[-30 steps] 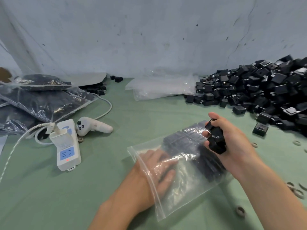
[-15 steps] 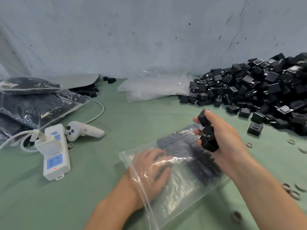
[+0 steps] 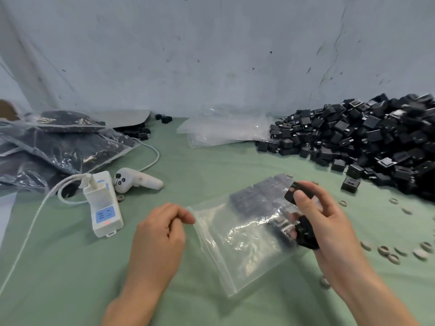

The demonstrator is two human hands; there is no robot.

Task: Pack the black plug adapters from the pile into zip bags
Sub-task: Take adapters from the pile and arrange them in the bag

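Observation:
A clear zip bag (image 3: 244, 241) lies on the green cloth in front of me, with several black plug adapters (image 3: 256, 196) lined up in its far end. My left hand (image 3: 160, 236) sits at the bag's open left edge, pinching the corner between thumb and fingers. My right hand (image 3: 327, 222) hovers over the bag's right side, shut on a few black adapters (image 3: 306, 236). The big pile of black adapters (image 3: 367, 142) fills the right back of the table.
Empty zip bags (image 3: 223, 132) lie at the back centre. Filled bags (image 3: 58, 147) are stacked at the left. A white power strip (image 3: 103, 208) with cable and a white controller (image 3: 136, 180) lie left of my hands. Small grey rings (image 3: 386, 250) dot the cloth at right.
My left hand has come out of the bag and now pinches its open edge. My right hand with the adapters stays over the bag's right side.

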